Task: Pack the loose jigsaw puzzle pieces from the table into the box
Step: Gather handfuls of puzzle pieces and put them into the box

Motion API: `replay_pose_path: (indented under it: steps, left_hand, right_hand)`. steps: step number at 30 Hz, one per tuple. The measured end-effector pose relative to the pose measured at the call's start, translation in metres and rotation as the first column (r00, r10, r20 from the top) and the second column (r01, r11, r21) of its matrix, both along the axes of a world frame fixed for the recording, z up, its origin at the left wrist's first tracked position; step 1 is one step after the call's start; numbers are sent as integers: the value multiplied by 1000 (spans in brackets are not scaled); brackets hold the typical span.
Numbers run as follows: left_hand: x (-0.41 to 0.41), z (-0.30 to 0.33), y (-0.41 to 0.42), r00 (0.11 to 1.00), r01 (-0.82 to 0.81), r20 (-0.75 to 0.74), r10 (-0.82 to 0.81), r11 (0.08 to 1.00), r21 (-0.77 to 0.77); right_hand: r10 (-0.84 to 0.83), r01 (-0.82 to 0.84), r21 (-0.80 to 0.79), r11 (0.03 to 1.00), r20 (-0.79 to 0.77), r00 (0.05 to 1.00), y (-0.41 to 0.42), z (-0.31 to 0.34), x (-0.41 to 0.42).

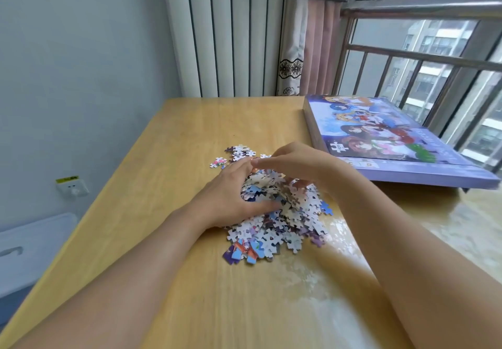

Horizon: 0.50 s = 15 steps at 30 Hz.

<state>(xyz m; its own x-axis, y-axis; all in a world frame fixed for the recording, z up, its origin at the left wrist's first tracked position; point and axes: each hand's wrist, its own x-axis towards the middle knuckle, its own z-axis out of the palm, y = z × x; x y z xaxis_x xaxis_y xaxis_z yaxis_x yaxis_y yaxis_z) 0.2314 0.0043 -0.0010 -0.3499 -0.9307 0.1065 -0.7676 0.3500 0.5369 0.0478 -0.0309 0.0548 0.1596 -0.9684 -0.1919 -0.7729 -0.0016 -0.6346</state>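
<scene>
A person's two hands close in on a heap of jigsaw puzzle pieces (279, 213) at the middle of a pale wooden surface (173, 137), apparently raking the loose pieces into one mound so they can be lifted in bulk. The left hand (231, 199) lies on the heap's left flank, its fingers bent around the pieces and its thumb pressing in along the near side, cupping the pile rather than pinching any single piece. The right hand (296, 164) arches over the top from the other side, fingers curved down toward the left hand's fingertips and thumb dug into the pieces, so that the two hands together form a scoop. A few stray pieces (239, 153) lie just beyond the hands, outside their reach for this load. The puzzle box (385, 142), purple with a printed picture on top, sits to the right by the window; it appears shut, so it would likely need opening before anything goes in.
</scene>
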Motion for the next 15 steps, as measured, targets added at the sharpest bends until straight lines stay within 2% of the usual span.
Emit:
replay_pose_path:
  steps: [3,6,9,12,15]
  left_hand:
    - [-7,0,3,998,-28,-61,27,999,-15]
    - [-15,0,8,990,-56,-129,56,998,-2]
    - [-22,1,14,978,-53,-200,52,999,1]
    - [-25,5,17,941,-37,-336,46,999,33]
    - [-23,10,20,905,24,-425,4,998,61]
  right_hand:
    - [-38,35,81,996,39,999,4,1,-3]
    - [-68,39,183,982,153,986,8,2,-5]
    - [-65,26,201,979,193,979,11,5,-3]
    - [-37,-25,238,971,250,968,13,9,0]
    - [-1,-59,231,971,252,968,17,13,-1]
